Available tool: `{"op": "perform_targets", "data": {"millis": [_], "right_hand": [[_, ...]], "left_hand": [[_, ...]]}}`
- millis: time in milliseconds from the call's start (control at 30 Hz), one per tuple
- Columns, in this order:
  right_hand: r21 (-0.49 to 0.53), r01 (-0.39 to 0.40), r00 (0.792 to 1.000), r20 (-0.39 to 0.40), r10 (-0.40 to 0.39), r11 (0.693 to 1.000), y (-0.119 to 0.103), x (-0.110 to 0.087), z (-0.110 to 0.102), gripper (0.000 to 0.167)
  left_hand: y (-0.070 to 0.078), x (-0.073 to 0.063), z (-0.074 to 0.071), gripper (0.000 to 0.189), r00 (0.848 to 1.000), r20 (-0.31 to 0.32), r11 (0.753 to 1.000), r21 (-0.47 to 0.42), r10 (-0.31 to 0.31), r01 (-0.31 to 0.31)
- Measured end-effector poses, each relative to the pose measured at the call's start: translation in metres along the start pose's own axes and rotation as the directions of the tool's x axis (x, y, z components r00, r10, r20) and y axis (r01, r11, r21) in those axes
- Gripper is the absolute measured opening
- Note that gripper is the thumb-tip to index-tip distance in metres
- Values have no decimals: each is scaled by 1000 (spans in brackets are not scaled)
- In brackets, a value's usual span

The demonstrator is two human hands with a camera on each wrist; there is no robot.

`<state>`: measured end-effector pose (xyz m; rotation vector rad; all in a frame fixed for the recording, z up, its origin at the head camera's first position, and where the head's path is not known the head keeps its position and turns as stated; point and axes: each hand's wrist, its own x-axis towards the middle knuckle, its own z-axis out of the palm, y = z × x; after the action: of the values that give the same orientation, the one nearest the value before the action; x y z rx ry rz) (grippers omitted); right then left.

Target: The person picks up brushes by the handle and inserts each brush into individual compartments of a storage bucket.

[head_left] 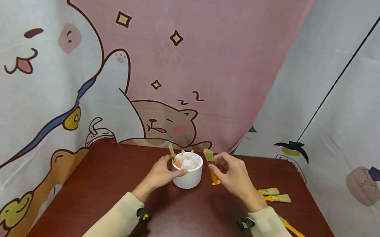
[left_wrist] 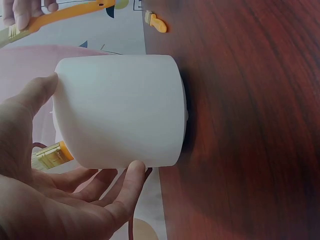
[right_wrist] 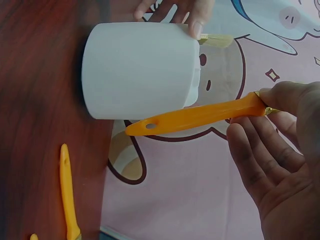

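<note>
Left hand (head_left: pixel 160 173) curled round white compartmented pot (head_left: pixel 186 179), upright on the reddish-brown tabletop (head_left: pixel 184 224) – one paintbrush (head_left: pixel 172 152) leaning inside. Right hand (head_left: pixel 234 175) pinches yellow-handled paintbrush (right_wrist: pixel 200 117) near its ferrule, bristles up, just beside pot. Reads as a loading step – next move likely calls for raising handle end over rim, then lowering it in; loose paintbrushes (head_left: pixel 281 198) lie at right

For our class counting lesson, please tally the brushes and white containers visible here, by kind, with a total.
White container: 1
Brushes: 5 (1 held in the right hand, 1 in the container, 3 on the table)
Total: 6
</note>
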<state>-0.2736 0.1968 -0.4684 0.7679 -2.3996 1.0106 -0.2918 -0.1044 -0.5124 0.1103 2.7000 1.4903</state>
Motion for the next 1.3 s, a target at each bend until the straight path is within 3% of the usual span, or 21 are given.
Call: {"op": "perform_targets", "data": {"millis": [667, 933, 1300], "right_hand": [[50, 74, 995, -76, -70, 996, -18, 39, 13, 22], [123, 47, 996, -84, -37, 991, -26, 48, 16, 18], [132, 98, 991, -106, -84, 986, -36, 54, 20, 19]], "left_hand": [[2, 1, 0, 108, 1000, 5, 1000, 8, -23, 23], [0, 2, 1, 107, 1000, 4, 1000, 10, -20, 20], [-1, 1, 0, 105, 1000, 3, 1000, 4, -4, 4]]}}
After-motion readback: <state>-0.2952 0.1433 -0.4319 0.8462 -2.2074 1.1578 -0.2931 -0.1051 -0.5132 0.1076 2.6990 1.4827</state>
